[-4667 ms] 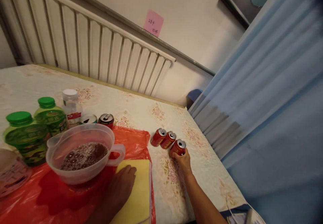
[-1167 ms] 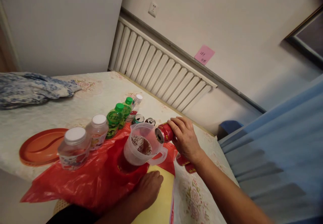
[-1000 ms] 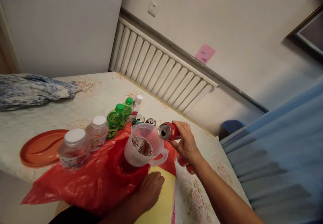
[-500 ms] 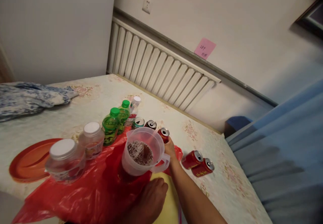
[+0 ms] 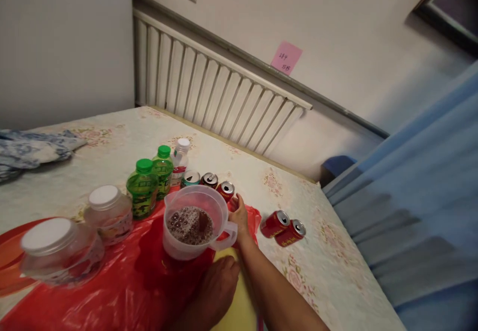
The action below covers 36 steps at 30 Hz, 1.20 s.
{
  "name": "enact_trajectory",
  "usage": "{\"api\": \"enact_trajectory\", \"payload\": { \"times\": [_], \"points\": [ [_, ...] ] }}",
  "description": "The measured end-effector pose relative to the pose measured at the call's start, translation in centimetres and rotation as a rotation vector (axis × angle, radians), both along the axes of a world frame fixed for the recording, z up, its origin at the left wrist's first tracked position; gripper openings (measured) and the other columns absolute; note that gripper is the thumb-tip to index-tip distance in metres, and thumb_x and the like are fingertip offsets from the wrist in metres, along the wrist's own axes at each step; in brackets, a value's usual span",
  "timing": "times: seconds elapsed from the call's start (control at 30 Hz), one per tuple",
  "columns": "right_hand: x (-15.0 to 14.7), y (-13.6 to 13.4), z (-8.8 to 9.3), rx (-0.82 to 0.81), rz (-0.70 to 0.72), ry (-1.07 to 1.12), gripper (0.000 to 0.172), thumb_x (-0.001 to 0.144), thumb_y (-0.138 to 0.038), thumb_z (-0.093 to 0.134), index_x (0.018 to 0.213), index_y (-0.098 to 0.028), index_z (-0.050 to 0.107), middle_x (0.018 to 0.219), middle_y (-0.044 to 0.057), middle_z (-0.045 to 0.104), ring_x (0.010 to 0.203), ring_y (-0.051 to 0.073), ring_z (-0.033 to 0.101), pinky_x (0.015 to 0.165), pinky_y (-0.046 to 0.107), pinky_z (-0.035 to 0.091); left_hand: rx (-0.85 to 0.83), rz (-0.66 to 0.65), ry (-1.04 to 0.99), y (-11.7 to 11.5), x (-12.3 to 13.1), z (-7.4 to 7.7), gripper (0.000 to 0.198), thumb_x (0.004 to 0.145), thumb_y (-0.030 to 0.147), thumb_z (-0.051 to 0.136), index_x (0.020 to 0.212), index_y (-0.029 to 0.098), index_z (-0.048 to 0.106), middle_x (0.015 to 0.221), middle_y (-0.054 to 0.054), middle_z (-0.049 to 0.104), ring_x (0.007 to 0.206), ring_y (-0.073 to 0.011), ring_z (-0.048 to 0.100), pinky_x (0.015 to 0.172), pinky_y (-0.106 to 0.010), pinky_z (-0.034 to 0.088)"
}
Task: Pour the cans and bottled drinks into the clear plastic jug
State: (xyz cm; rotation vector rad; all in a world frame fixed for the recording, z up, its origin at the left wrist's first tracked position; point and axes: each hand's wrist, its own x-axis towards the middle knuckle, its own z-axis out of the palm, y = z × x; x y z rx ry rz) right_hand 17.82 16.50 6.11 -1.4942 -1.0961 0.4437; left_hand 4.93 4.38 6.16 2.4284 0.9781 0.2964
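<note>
My right hand (image 5: 240, 217) reaches past the jug, its fingers apart beside a red drink can (image 5: 226, 190). That can stands at the end of a row with a dark can (image 5: 209, 179) and a teal-topped can (image 5: 191, 178). A clear plastic measuring jug (image 5: 196, 219), partly filled with foamy brown liquid, stands in front of them on a red plastic bag (image 5: 123, 291). My left hand (image 5: 220, 278) rests curled into a fist just below the jug's handle, over a yellow surface (image 5: 235, 308). Its fingertips are hidden.
Two more red cans (image 5: 290, 232) are at the right. To the left are green-capped bottles (image 5: 144, 189), a white-capped bottle (image 5: 180, 161), white-lidded jars (image 5: 61, 254) and an orange plate (image 5: 11, 241). Patterned cloth (image 5: 33, 149) lies farther back; a radiator (image 5: 209, 87) lines the wall.
The view has shifted, so the objects appear farther left. My right hand's fingers have loosened from the red can in the row. My left hand remains a fist.
</note>
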Motion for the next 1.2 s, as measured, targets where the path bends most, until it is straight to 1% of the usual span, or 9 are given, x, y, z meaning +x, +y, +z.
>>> {"api": "enact_trajectory", "payload": {
  "times": [0.23, 0.33, 0.4, 0.5, 0.6, 0.7, 0.8, 0.93, 1.2],
  "points": [
    [5.6, -11.5, 0.2, -0.018, -0.114, 0.054, 0.040, 0.066, -0.027, 0.064, 0.105, -0.018, 0.064, 0.093, 0.006, 0.072, 0.086, 0.022, 0.069, 0.080, 0.035, 0.055, 0.045, -0.040, -0.014, 0.3, 0.0, 0.2, 0.022, 0.091, 0.013, 0.038, 0.091, 0.021, 0.059, 0.097, -0.006, 0.062, 0.091, -0.0221, 0.058, 0.079, -0.034, 0.042],
    [9.7, -15.9, 0.1, -0.064, -0.412, -0.025, 0.026, 0.065, -0.034, 0.064, 0.086, -0.018, 0.064, 0.070, -0.001, 0.066, 0.066, 0.018, 0.063, 0.067, 0.030, 0.053, 0.074, -0.038, -0.030, 0.3, 0.1, -0.3, 0.023, 0.092, 0.014, 0.037, 0.092, 0.021, 0.059, 0.097, -0.006, 0.062, 0.093, -0.0214, 0.057, 0.080, -0.033, 0.041],
    [12.2, -17.4, 0.2, -0.070, -0.624, -0.045, 0.029, 0.062, -0.037, 0.066, 0.083, -0.018, 0.061, 0.065, -0.002, 0.062, 0.063, 0.017, 0.059, 0.065, 0.029, 0.050, 0.084, -0.033, -0.025, 0.3, 0.2, -0.5, 0.023, 0.092, 0.014, 0.037, 0.091, 0.021, 0.058, 0.096, -0.006, 0.062, 0.093, -0.0213, 0.057, 0.080, -0.032, 0.041],
    [14.9, -17.6, 0.3, -0.047, -0.690, -0.029, 0.052, 0.056, -0.039, 0.073, 0.100, -0.016, 0.059, 0.083, 0.003, 0.066, 0.074, 0.020, 0.062, 0.069, 0.031, 0.050, 0.087, -0.035, -0.037, 0.3, 0.3, -0.7, 0.023, 0.091, 0.013, 0.037, 0.091, 0.021, 0.059, 0.096, -0.005, 0.062, 0.091, -0.0217, 0.057, 0.078, -0.033, 0.041],
    [16.3, -16.3, 0.2, -0.018, -0.540, 0.053, 0.072, 0.048, -0.033, 0.079, 0.114, -0.017, 0.056, 0.103, 0.007, 0.067, 0.087, 0.023, 0.064, 0.072, 0.031, 0.052, 0.084, -0.029, -0.055, 0.4, 0.5, -1.1, 0.023, 0.091, 0.014, 0.037, 0.092, 0.021, 0.059, 0.096, -0.006, 0.061, 0.091, -0.0218, 0.057, 0.078, -0.033, 0.041],
    [17.1, -14.9, -0.1, -0.027, -0.465, 0.092, 0.066, 0.046, -0.029, 0.079, 0.108, -0.016, 0.059, 0.094, 0.006, 0.070, 0.083, 0.023, 0.065, 0.071, 0.031, 0.052, 0.075, -0.023, -0.058, 0.5, 0.6, -1.4, 0.023, 0.092, 0.014, 0.037, 0.093, 0.021, 0.059, 0.096, -0.005, 0.061, 0.091, -0.0215, 0.058, 0.078, -0.033, 0.041],
    [17.4, -14.1, -0.4, -0.055, -0.507, 0.071, 0.055, 0.048, -0.030, 0.079, 0.097, -0.014, 0.062, 0.081, 0.003, 0.070, 0.072, 0.021, 0.064, 0.066, 0.030, 0.051, 0.073, -0.034, -0.040, 0.5, 0.7, -1.2, 0.025, 0.093, 0.015, 0.035, 0.093, 0.021, 0.059, 0.096, -0.006, 0.061, 0.092, -0.0216, 0.057, 0.079, -0.033, 0.041],
    [17.0, -14.0, -0.4, -0.054, -0.557, 0.054, 0.048, 0.049, -0.032, 0.078, 0.091, -0.014, 0.062, 0.079, 0.003, 0.069, 0.069, 0.019, 0.062, 0.064, 0.029, 0.049, 0.073, -0.030, -0.018, 0.4, 0.5, -0.8, 0.024, 0.093, 0.015, 0.035, 0.094, 0.021, 0.059, 0.097, -0.006, 0.062, 0.094, -0.0210, 0.057, 0.081, -0.033, 0.041],
    [12.5, -18.4, 2.2, -0.109, -0.513, -0.009, 0.054, 0.053, -0.033, 0.079, 0.102, -0.015, 0.063, 0.086, 0.005, 0.072, 0.073, 0.024, 0.066, 0.065, 0.031, 0.053, 0.055, -0.041, 0.001, 0.4, 0.3, 0.0, 0.024, 0.092, 0.013, 0.036, 0.094, 0.020, 0.058, 0.098, -0.006, 0.061, 0.093, -0.0215, 0.058, 0.079, -0.033, 0.041]
  ]
}}
